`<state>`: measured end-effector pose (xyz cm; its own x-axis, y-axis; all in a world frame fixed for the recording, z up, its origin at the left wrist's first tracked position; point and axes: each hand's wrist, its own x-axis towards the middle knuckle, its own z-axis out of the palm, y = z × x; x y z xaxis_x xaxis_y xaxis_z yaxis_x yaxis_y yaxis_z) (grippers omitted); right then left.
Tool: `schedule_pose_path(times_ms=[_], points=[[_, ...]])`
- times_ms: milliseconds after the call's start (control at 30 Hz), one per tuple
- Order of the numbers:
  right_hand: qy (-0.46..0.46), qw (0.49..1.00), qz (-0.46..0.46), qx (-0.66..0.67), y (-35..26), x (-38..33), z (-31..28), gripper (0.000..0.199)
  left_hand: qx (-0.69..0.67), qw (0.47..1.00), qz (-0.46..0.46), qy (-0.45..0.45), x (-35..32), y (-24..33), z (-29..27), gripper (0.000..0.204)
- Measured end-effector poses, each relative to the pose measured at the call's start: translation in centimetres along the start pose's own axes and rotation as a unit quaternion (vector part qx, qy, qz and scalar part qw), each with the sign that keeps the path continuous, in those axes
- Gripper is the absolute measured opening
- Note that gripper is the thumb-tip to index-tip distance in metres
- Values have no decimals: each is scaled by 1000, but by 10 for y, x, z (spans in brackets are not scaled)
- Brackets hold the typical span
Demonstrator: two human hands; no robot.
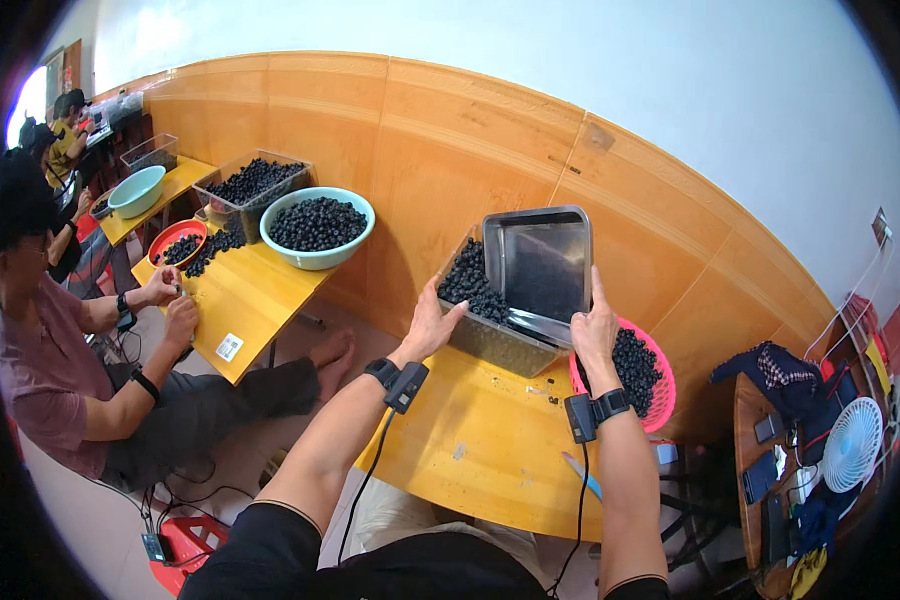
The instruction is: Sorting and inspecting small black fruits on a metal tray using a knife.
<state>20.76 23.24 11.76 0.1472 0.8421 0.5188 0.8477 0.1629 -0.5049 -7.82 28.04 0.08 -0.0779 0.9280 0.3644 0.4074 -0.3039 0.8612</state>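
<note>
A clear plastic bin (505,345) of dark round berries (470,280) stands at the far side of my yellow table (420,430). Tilted up over the bin's right part is a metal tray (542,262); its inside faces me and holds no berries. My left hand (432,325) grips the bin's left side, thumb stretched over the near rim. At the tray's right edge, my right hand (596,335) is closed on it, one finger pointing up along the side. A pink basket (667,375) with more berries sits right behind that hand, partly hidden by my forearm.
A blue-handled knife (582,475) lies near my right forearm. At left, a co-worker (60,370) sits by another yellow table (250,290) with a green basin (315,260), a red plate and a bin of berries. A fan (852,445) stands on a side table at right.
</note>
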Motion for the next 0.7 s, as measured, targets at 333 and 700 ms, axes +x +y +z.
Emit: schedule_pose_path(times_ms=[333,700], points=[[26,969,-44,244,47,36,12,78,-66,998,3,5,-7,9,6,84],[17,954,95,284,50,25,19,71,-61,998,-20,10,-8,15,4,83]])
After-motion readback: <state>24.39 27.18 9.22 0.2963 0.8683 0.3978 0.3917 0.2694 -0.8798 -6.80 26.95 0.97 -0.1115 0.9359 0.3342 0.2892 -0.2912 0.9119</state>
